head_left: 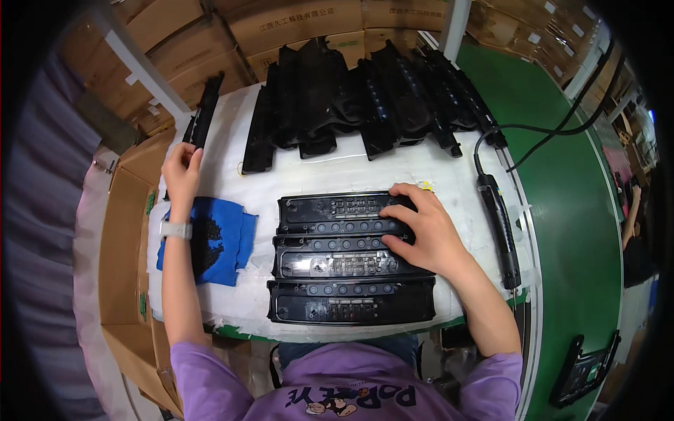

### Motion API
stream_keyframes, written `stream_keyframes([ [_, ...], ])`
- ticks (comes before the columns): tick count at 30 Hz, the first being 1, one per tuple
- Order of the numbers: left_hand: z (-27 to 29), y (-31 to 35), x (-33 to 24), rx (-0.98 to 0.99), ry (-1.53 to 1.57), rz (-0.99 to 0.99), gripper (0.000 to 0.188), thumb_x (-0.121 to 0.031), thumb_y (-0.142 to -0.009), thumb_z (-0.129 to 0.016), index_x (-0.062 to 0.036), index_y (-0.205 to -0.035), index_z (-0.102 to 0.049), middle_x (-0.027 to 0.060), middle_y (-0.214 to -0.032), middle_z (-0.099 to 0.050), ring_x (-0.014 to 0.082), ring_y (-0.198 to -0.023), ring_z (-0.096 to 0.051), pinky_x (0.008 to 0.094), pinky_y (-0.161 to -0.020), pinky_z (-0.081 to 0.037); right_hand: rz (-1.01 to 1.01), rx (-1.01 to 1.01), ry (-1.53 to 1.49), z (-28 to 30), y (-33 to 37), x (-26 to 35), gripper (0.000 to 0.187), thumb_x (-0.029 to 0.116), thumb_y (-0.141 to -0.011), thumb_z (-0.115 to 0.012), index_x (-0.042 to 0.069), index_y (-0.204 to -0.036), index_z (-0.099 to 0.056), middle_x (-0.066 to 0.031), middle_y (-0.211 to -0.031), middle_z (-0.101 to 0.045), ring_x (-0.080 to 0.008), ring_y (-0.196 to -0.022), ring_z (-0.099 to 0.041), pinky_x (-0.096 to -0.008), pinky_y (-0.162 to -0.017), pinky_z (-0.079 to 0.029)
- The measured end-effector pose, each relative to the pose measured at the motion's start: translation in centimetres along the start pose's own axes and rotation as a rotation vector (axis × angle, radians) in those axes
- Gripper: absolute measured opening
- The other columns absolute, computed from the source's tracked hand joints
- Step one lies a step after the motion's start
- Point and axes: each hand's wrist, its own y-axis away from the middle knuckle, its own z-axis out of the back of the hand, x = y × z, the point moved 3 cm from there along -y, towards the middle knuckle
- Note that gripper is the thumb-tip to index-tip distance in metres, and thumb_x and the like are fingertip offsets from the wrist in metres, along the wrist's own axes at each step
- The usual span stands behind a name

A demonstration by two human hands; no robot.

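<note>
Three long black plastic panels with rows of round buttons lie side by side on the white foam-covered table: a far one (pixel 302 209), a middle one (pixel 298 264) and a near one (pixel 291 303). My right hand (pixel 432 235) spans the right end of the far panel, fingers at its far edge and thumb at its near edge. At the table's left side my left hand (pixel 182 175) pinches the near end of a long, narrow black plastic strip (pixel 205 109). Below that hand, small black screws (pixel 207 245) are heaped on a blue cloth (pixel 228 270), partly hidden by my left forearm.
Several curved black plastic parts (pixel 312 91) are piled at the back. An electric screwdriver (pixel 497 224) with a black cable (pixel 537 130) lies at the right. Cardboard boxes (pixel 295 28) stand behind, an open carton (pixel 126 245) at the left. A green surface (pixel 562 231) runs along the right.
</note>
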Motion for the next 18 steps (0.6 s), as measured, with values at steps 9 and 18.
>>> stream_keyframes([
  [9, -1.9, 4.0, -14.6, 0.481, 0.176, -0.677, 0.012, -0.004, -0.069, -0.065, -0.0005, -0.076, -0.056, 0.0116, -0.072, -0.053, 0.0280, -0.067, -0.054, 0.0350, -0.058, -0.044, 0.287, -0.128, 0.137, 2.2, 0.0, 2.8, 0.019, 0.009, -0.066, -0.068, 0.006, -0.084, -0.063, -0.0097, -0.099, -0.059, -0.0247, -0.099, -0.058, -0.0457, -0.094, -0.035],
  [18, -5.0, 5.4, -14.1, 0.655, 0.237, -0.648, 0.013, -0.005, -0.068, -0.068, 0.0013, -0.076, -0.060, 0.0102, -0.071, -0.057, 0.0275, -0.069, -0.054, 0.0335, -0.061, -0.044, 0.342, -0.177, -0.024, 2.7, 0.4, 2.1, 0.011, 0.002, -0.062, -0.067, 0.002, -0.073, -0.064, -0.0072, -0.062, -0.058, -0.0227, -0.055, -0.056, -0.0318, -0.053, -0.044],
])
